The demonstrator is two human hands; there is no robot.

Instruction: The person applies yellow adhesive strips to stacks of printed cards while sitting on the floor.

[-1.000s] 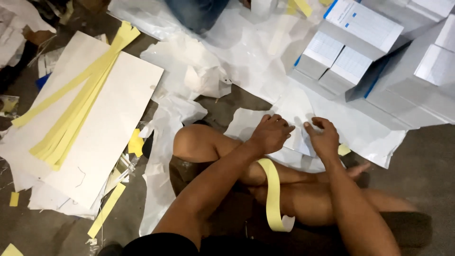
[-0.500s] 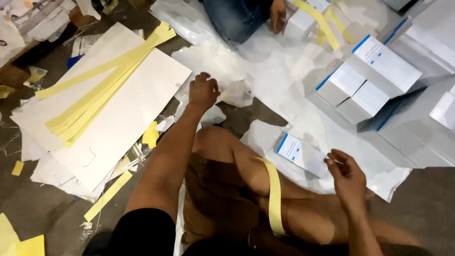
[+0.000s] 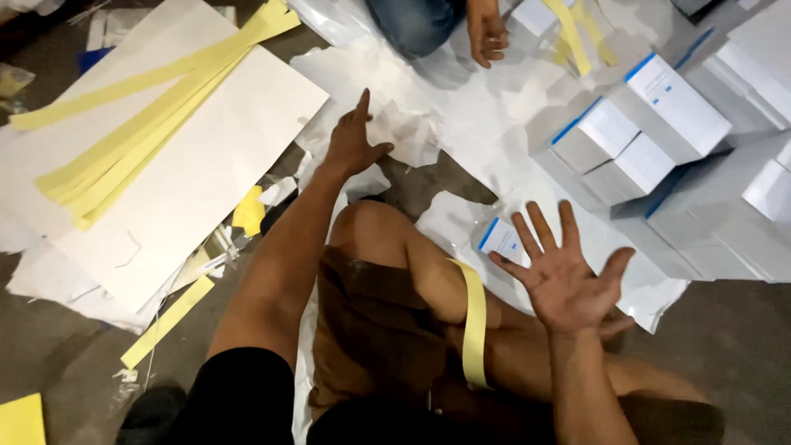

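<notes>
Small white-and-blue box (image 3: pixel 500 239) lies on white paper sheet (image 3: pixel 461 222) on floor, just beside right hand (image 3: pixel 564 276). Right hand open, palm up, fingers spread, holding nothing. Left hand (image 3: pixel 353 144) extended, index finger out, empty, over crumpled white paper (image 3: pixel 404 132). Yellow strip (image 3: pixel 475 321) draped over leg. Another person's hand (image 3: pixel 486 33) near stacked boxes (image 3: pixel 634 140).

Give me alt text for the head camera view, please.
Seated on the floor, a person reaches the left hand toward crumpled white paper, while the empty right hand is spread above a small white-and-blue box. A yellow strip drapes over one leg.
</notes>
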